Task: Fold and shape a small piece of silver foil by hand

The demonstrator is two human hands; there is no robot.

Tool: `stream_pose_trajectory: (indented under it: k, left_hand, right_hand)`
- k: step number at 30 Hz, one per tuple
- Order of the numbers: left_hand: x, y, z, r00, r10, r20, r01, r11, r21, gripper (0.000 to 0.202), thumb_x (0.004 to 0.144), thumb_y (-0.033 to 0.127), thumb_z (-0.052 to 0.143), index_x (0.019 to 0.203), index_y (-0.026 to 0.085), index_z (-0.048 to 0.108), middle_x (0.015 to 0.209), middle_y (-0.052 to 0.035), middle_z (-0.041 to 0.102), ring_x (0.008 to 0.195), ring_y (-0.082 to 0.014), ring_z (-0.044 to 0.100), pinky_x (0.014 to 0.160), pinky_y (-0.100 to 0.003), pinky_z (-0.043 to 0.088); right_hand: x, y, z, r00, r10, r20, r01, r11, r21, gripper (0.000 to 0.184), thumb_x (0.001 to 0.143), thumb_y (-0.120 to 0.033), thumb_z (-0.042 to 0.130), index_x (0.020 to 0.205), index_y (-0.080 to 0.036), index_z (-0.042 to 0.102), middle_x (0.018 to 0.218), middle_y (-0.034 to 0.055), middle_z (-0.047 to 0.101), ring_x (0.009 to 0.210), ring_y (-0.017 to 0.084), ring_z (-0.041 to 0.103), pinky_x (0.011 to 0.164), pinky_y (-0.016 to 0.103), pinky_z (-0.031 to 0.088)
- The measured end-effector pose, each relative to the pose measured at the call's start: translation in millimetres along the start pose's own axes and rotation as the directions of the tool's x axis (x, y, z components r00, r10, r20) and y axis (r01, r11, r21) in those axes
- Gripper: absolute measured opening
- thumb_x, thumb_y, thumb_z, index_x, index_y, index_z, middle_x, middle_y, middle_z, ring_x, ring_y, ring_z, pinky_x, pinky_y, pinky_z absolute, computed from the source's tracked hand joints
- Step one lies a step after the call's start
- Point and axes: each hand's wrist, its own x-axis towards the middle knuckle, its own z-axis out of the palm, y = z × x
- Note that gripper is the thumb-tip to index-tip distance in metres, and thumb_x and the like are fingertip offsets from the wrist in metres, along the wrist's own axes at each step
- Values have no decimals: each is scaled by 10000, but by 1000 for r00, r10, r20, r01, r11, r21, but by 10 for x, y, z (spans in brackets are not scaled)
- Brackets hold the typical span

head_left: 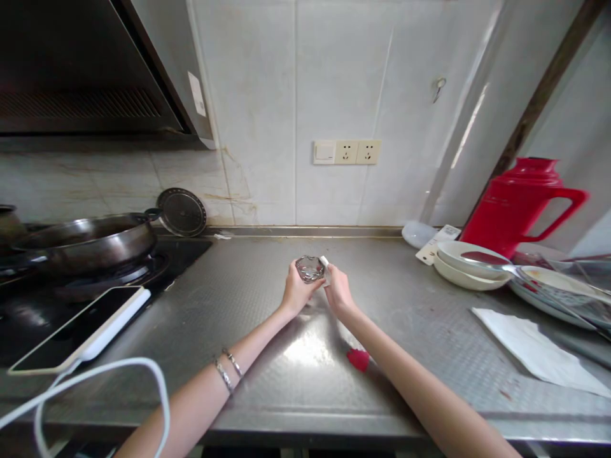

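Observation:
Above the middle of the counter, my left hand point(296, 289) is closed around a small, round, shiny vessel point(309, 270). It looks like clear glass with a dark, wavy rim, and its opening faces me. My right hand point(338, 287) is closed at the vessel's right side, pinching a small white piece point(325, 262) that looks like folded paper or cloth against the rim. I cannot make out the inside of the vessel clearly. On the counter by my right forearm lies a red object point(358, 359), partly hidden by the arm.
At left, a metal pan point(90, 245) sits on the black stove, with a phone point(79, 331) and looping white cable point(143, 362) nearer me. Stacked white bowls point(470, 275), a red thermos jug point(510, 207) and a white paper sheet point(534, 350) are on the right.

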Motion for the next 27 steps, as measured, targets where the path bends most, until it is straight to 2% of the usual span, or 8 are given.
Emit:
stream_pose_trajectory:
  k: [4, 6, 9, 12, 15, 19, 23, 27]
  left_hand:
    - [126, -93, -67, 997, 68, -35, -66, 997, 46, 738, 570, 359, 819, 1181, 165, 454, 1098, -116, 612, 874, -204, 637, 628, -284, 545]
    - [205, -130, -116, 994, 93, -61, -88, 992, 89, 743, 560, 382, 820, 1172, 157, 464, 1101, -119, 618, 915, -215, 632, 731, -329, 539]
    - [315, -151, -213, 991, 119, -55, -113, 989, 97, 734, 535, 398, 829, 1143, 155, 498, 1069, -105, 637, 923, -215, 633, 812, -348, 509]
    - [391, -143, -304, 989, 145, 28, -147, 987, 62, 661, 524, 387, 834, 1067, 141, 551, 998, -92, 663, 897, -205, 634, 816, -319, 488]
    - [429, -130, -347, 980, 168, 109, -169, 986, 1, 570, 542, 378, 824, 996, 134, 582, 951, -77, 671, 848, -182, 630, 776, -283, 476]
    - [454, -110, -350, 982, 148, 120, -136, 985, -102, 561, 528, 343, 832, 978, 129, 575, 938, -68, 664, 815, -162, 623, 744, -262, 466]
    - [467, -72, -379, 988, 114, 105, -96, 982, -161, 542, 535, 321, 827, 978, 131, 579, 960, -76, 664, 846, -169, 625, 778, -276, 461]
    - [466, -46, -425, 986, 100, 130, -75, 980, -185, 522, 545, 304, 822, 983, 138, 593, 955, -71, 673, 868, -177, 630, 810, -291, 458]
  right_hand:
    - [-17, -123, -27, 993, -110, 40, 116, 973, -199, 248, 754, -395, 437, 684, -193, 563, 654, -23, 598, 693, 158, 531, 575, 223, 380]
    - [49, -196, -92, 983, -174, 51, 181, 954, -237, 274, 756, -408, 436, 684, -182, 572, 682, -9, 609, 712, 158, 535, 596, 229, 392]
    - [210, -249, -221, 987, -145, -64, 121, 952, -280, 302, 744, -435, 428, 619, -179, 526, 603, -1, 559, 599, 146, 498, 520, 236, 369]
    - [345, -231, -317, 993, -105, -61, 83, 956, -282, 317, 745, -441, 393, 627, -175, 519, 558, 6, 529, 511, 136, 470, 459, 242, 363]
    - [387, -188, -354, 998, -65, 24, 69, 949, -309, 314, 731, -438, 424, 627, -165, 539, 520, -3, 501, 445, 111, 427, 421, 230, 349]
    - [370, -156, -360, 984, -13, 179, 82, 919, -386, 318, 707, -416, 508, 713, -130, 649, 505, -8, 515, 410, 87, 399, 387, 206, 308]
    - [347, -106, -350, 957, 9, 288, 135, 869, -476, 329, 696, -360, 564, 855, -116, 716, 556, 7, 594, 438, 91, 440, 392, 196, 314]
    - [321, -13, -332, 921, 18, 389, 217, 806, -551, 280, 684, -336, 612, 821, -132, 746, 571, 9, 637, 502, 119, 505, 446, 209, 362]
